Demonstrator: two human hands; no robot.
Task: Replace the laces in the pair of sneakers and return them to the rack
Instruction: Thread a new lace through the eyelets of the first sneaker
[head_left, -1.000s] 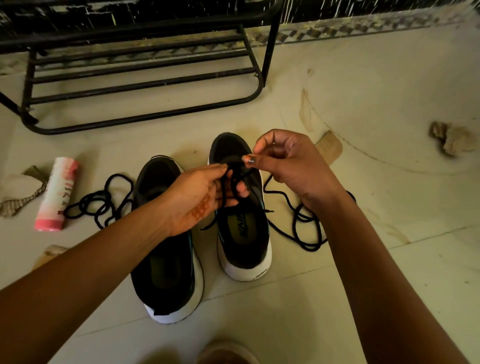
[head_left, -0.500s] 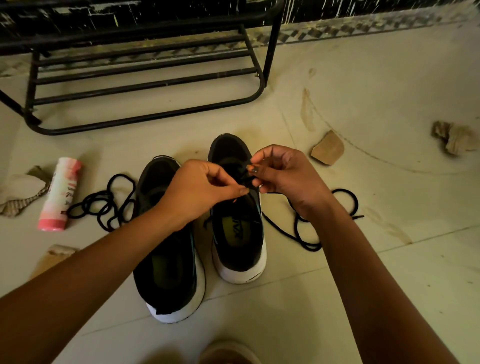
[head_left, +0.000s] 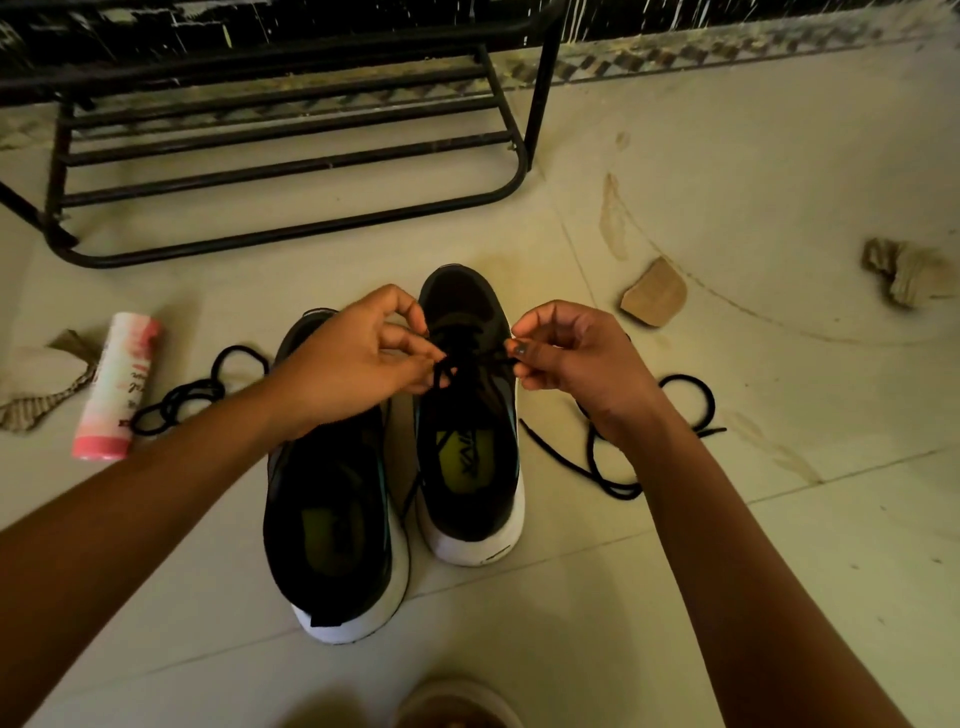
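Two black sneakers with white soles stand side by side on the floor, toes pointing away: the left sneaker (head_left: 332, 525) and the right sneaker (head_left: 470, 457). Over the right sneaker's eyelets my left hand (head_left: 358, 358) pinches one end of the black lace (head_left: 467, 358), and my right hand (head_left: 571, 358) pinches the other end. The lace stretches between both hands across the shoe. A loose black lace (head_left: 182, 400) lies left of the shoes, and another loose lace (head_left: 649, 441) lies to the right. The black metal shoe rack (head_left: 291, 171) stands beyond.
A pink and white tube (head_left: 117, 387) lies on the floor at the left beside torn cardboard (head_left: 36, 389). A cardboard scrap (head_left: 654, 293) and a crumpled scrap (head_left: 904, 270) lie at the right. A pale rounded object (head_left: 457, 701) shows at the bottom edge.
My hands, close together over the right sneaker before, have drawn apart sideways, pulling the lace ends out to each side. The shoes have not moved.
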